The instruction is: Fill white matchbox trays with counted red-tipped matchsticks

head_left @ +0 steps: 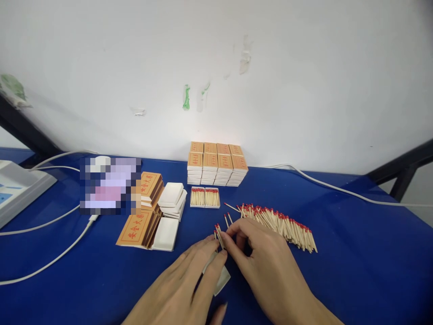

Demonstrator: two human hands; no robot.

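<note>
Pinching a few matches (219, 234) between both hands, left hand (189, 280) and right hand (260, 262), grip mid-stick; they're light, brittle. Loose pile (280, 223) lies at two o'clock.

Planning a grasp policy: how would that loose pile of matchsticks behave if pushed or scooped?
The matchstick pile is thin, loose wooden sticks, so it would probably scatter or fan out rather than move as one. Each stick looks very light and stiff, and apt to roll. The right hand pinches only a few, so small bunches seem manageable.
</note>
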